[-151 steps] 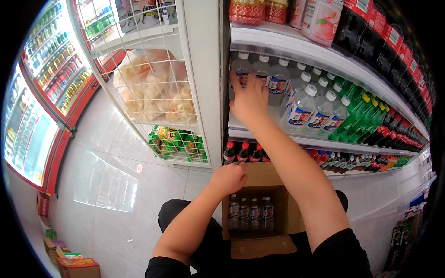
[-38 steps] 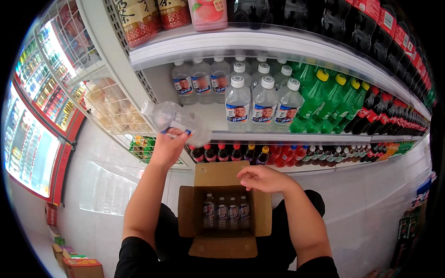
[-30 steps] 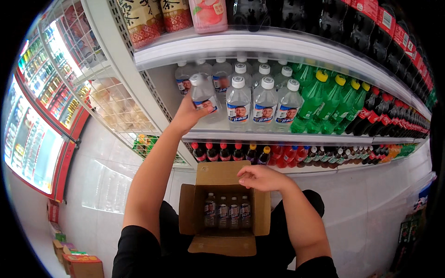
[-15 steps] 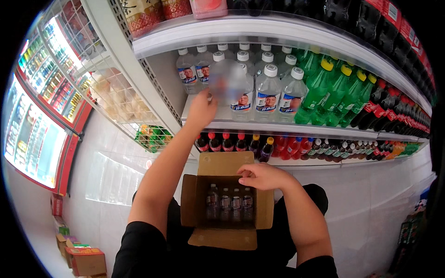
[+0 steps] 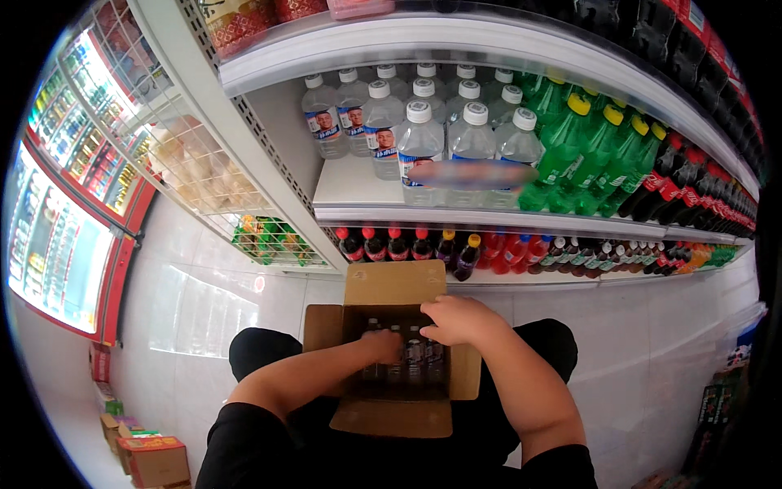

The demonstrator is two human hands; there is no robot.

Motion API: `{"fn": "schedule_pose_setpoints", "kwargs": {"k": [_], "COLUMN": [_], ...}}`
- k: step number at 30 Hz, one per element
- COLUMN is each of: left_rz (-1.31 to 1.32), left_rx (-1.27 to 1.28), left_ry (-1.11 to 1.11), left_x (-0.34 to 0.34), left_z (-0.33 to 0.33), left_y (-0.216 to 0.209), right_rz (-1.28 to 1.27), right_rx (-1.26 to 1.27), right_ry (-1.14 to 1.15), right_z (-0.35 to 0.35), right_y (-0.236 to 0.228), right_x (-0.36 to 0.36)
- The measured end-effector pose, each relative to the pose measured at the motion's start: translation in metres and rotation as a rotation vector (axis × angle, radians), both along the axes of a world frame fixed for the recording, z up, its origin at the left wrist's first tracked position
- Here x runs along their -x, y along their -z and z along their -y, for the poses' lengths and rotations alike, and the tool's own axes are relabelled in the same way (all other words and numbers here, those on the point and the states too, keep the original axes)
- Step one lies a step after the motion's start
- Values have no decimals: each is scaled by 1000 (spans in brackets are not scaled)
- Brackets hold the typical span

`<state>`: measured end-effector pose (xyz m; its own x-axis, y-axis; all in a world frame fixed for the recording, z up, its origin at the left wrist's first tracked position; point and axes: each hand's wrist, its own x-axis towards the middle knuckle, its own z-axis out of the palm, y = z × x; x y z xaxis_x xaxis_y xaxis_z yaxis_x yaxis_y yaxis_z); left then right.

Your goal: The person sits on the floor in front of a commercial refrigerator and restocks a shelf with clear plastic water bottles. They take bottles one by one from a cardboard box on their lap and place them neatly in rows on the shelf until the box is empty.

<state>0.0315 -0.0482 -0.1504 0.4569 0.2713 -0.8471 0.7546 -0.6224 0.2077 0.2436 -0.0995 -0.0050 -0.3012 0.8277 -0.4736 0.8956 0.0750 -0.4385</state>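
Note:
An open cardboard box (image 5: 391,418) stands between my knees, with several small clear labelled bottles (image 5: 433,359) upright inside. My left hand (image 5: 383,347) is down in the box among the bottles' tops; its fingertips are hidden, so a grip does not show. Over the box's far right corner lies my right hand (image 5: 460,319), thumb and forefinger apart with nothing between them. On the shelf ahead, clear bottles (image 5: 419,147) with white caps and blue picture labels stand in rows at the left end. A blurred streak covers the labels of the front ones.
Green bottles (image 5: 562,155) with yellow caps and dark cola bottles (image 5: 664,179) continue rightward along the shelf. A lower shelf (image 5: 538,277) carries mixed drinks. At left are a wire rack (image 5: 204,175), lit drink coolers (image 5: 61,236) and a carton (image 5: 155,462) on the floor.
My left hand has left the shelf and come down into the box. The bottle it held there now stands at the front of the row. My right hand has stayed nearly still.

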Motion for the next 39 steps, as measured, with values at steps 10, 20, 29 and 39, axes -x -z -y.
{"fn": "schedule_pose_setpoints", "kwargs": {"k": [10, 20, 29, 39], "left_rz": [151, 62, 120, 938], "left_rx": [-358, -428, -328, -460], "left_ry": [-432, -683, -664, -751], "left_x": [40, 21, 26, 18], "left_z": [20, 31, 27, 26], "left_y": [157, 181, 166, -136], "right_rz": [25, 31, -5, 8], "right_rx": [19, 29, -18, -39], "right_ry": [-35, -16, -39, 45], "right_z": [-5, -4, -7, -5], "right_y": [2, 6, 8, 0], "right_x": [4, 1, 5, -6]}}
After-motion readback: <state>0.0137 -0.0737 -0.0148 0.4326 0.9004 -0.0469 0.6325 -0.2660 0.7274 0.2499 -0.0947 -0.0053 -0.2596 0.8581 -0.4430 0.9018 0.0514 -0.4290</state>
